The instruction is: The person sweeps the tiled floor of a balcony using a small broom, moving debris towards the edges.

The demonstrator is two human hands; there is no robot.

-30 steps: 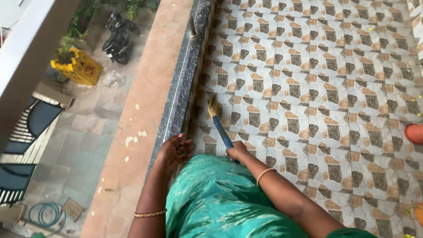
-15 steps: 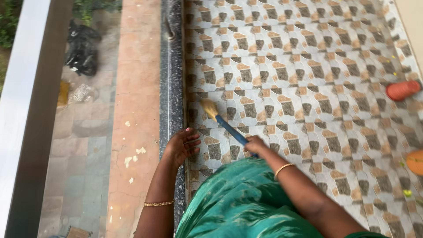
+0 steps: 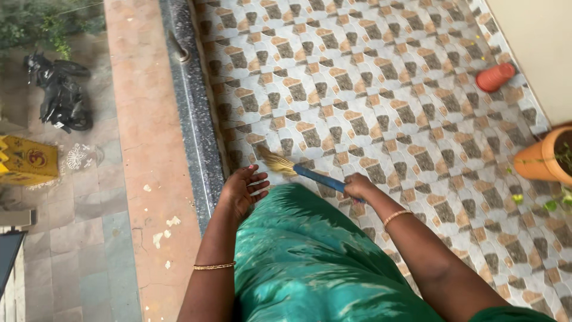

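The broom (image 3: pixel 298 170) is short, with a blue handle and a tuft of straw-coloured bristles. It lies almost level above the patterned floor tiles (image 3: pixel 381 89), with the bristles pointing toward the dark stone ledge (image 3: pixel 196 137) and their tips close to the foot of that ledge. The right hand (image 3: pixel 359 186) is closed around the end of the blue handle and grips it firmly; a gold bangle (image 3: pixel 396 217) sits on that wrist. The left hand (image 3: pixel 241 189) is open, with the fingers spread and slightly bent, and it holds nothing. It is just beside the bristles, at the inner edge of the ledge, but whether it touches the stone I cannot tell. A thin gold bangle (image 3: pixel 213 266) is on the left forearm. Between both arms hangs green cloth (image 3: pixel 304 262) of the person's garment, which hides the floor under it.

Further out on the tiles, a small orange pot (image 3: pixel 496 77) lies on its side near the pale wall (image 3: pixel 536 48). A larger terracotta pot (image 3: pixel 545 158) with a plant stands at the right edge, and some small green leaves lie on the tiles near it. Beyond the ledge runs a reddish strip (image 3: pixel 149 149) with white flecks. Far below it are grey paving, a parked black motorbike (image 3: pixel 59 92) and a yellow block (image 3: pixel 27 161).
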